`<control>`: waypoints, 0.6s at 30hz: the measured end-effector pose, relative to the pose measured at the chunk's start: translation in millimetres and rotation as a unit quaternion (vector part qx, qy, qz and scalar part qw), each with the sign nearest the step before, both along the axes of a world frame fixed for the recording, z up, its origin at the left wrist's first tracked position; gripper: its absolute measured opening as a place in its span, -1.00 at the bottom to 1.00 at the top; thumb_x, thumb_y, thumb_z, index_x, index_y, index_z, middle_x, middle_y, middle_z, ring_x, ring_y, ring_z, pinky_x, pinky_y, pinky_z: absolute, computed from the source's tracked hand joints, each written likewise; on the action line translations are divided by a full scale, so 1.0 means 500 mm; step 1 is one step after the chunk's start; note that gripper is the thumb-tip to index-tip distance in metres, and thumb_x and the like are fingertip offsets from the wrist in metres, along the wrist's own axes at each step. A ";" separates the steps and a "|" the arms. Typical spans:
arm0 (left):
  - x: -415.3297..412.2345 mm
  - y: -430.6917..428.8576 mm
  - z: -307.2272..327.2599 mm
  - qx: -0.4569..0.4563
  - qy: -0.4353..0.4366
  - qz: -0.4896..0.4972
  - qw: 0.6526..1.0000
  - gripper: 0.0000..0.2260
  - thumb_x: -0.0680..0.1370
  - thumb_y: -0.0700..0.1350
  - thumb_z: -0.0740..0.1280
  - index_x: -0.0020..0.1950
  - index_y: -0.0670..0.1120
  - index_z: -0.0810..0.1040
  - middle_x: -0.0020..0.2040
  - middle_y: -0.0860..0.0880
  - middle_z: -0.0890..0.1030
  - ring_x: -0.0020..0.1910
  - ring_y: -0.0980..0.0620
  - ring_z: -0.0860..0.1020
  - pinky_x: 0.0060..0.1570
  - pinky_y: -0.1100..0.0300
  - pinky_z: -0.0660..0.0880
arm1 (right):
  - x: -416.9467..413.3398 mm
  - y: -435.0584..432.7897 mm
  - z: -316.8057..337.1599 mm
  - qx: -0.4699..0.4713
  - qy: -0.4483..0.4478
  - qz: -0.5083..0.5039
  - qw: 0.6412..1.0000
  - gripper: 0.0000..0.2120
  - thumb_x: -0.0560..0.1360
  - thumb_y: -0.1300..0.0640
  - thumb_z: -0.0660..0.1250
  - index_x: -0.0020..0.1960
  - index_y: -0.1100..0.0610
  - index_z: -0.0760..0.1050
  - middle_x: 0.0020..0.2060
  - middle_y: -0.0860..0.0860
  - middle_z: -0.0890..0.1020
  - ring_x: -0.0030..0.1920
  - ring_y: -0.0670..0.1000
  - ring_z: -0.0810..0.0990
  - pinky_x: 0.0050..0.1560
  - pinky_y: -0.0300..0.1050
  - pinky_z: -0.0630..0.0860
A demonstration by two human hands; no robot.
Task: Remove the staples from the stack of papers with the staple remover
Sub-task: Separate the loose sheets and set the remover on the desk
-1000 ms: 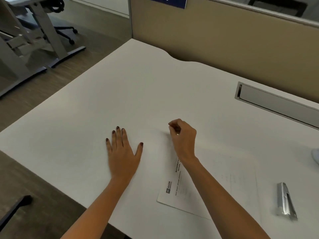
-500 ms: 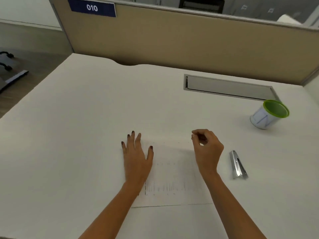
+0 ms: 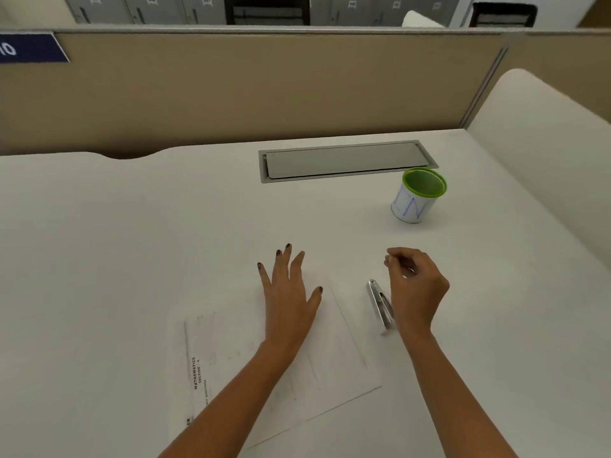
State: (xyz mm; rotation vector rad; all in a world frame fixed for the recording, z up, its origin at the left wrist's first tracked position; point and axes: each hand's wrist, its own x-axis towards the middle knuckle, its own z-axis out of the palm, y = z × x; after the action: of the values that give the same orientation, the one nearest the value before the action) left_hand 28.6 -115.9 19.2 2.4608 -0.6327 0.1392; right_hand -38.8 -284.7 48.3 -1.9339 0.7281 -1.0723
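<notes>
The stack of papers (image 3: 334,355) is laid flat on the white table (image 3: 132,259), turned at an angle, with printed headings along its near-left edge; no staples can be made out at this size, so their place cannot be told. The sheets are judged to be light, thin and limp, likely to slide on the smooth surface and to tear if a staple is pulled crookedly, so they are best pinned down flat close to whichever corner is being worked. The staple remover (image 3: 380,305) is seen as a narrow, shiny metal piece lying on the table just beside the right edge of the papers, its near end hidden behind the right hand. It is judged to be stiff, small, fairly light and somewhat slippery, and is best taken across its two long sides near the middle, between thumb and forefinger. The left hand (image 3: 291,302) is spread palm-down on the far part of the stack, its fingers (image 3: 287,256) splayed apart and gripping nothing. The right hand (image 3: 416,292) is held just beside the remover, wrist low, with fingers (image 3: 395,259) curled loosely inward toward the thumb; whether something tiny is pinched between them cannot be told. A green-rimmed cup (image 3: 418,196) stands farther back, well apart from both hands.
</notes>
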 end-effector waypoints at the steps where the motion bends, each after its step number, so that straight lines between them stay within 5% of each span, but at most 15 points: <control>1: 0.007 -0.023 0.003 -0.009 0.005 -0.013 1.000 -0.41 0.53 0.02 0.34 0.49 -0.12 0.22 0.55 -0.10 0.12 0.54 -0.06 0.04 0.44 0.00 -0.35 | 0.001 -0.016 0.001 0.000 -0.005 -0.010 1.000 -0.85 0.42 0.38 0.40 -0.10 0.18 0.64 -0.22 0.04 0.68 -0.21 -0.01 0.67 -0.15 -0.44 0.52; 5: 0.039 -0.126 0.018 -0.075 0.049 -0.067 0.994 -0.37 0.52 0.01 0.36 0.50 -0.11 0.18 0.55 -0.08 0.13 0.54 -0.04 0.07 0.45 0.08 -0.28 | 0.017 -0.082 0.011 -0.004 -0.018 -0.049 0.999 -0.85 0.41 0.39 0.40 -0.10 0.20 0.64 -0.23 0.04 0.67 -0.24 -0.03 0.66 -0.17 -0.47 0.51; 10: 0.075 -0.242 0.039 -0.142 0.080 -0.065 0.985 -0.36 0.51 0.01 0.37 0.51 -0.07 0.17 0.50 -0.06 0.27 0.46 -0.02 0.25 0.41 0.12 0.16 | 0.053 -0.160 0.026 -0.023 -0.025 -0.087 0.996 -0.90 0.42 0.36 0.41 -0.09 0.25 0.65 -0.22 0.10 0.69 -0.24 0.01 0.66 -0.17 -0.48 0.50; 18: 0.141 -0.387 0.075 -0.198 0.096 -0.141 0.965 -0.37 0.49 -0.06 0.41 0.49 -0.03 0.21 0.52 -0.09 0.21 0.48 -0.01 0.19 0.37 0.21 0.17 | 0.120 -0.258 0.048 -0.048 -0.030 -0.118 0.991 -0.91 0.44 0.33 0.41 -0.07 0.24 0.66 -0.21 0.11 0.70 -0.22 0.02 0.66 -0.16 -0.51 0.47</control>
State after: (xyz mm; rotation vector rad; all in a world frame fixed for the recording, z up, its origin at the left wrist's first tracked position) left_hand 99.0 -309.2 56.7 1.9510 -0.7764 -0.0800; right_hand 21.1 -413.8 72.0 -1.9212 0.9029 -1.3243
